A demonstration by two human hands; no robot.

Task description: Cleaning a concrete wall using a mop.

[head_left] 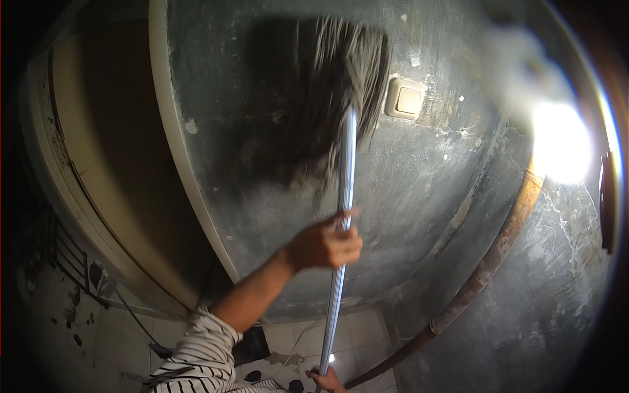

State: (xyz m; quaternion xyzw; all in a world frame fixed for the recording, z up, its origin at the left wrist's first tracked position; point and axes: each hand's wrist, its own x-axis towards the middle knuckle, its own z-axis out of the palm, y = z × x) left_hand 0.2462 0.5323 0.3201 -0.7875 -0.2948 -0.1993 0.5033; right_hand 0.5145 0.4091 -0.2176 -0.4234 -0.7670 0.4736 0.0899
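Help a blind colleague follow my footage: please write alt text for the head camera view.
A person's left hand and, lower down, right hand grip the pale handle of a gray string mop, its head raised beside a cream switch on a worn dark-gray wall. A pale frame stands at left; a brown pole and bright light at right.

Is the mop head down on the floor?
No, the mop head is up in front of the wall, beside the light switch, with the left hand gripping the pole.
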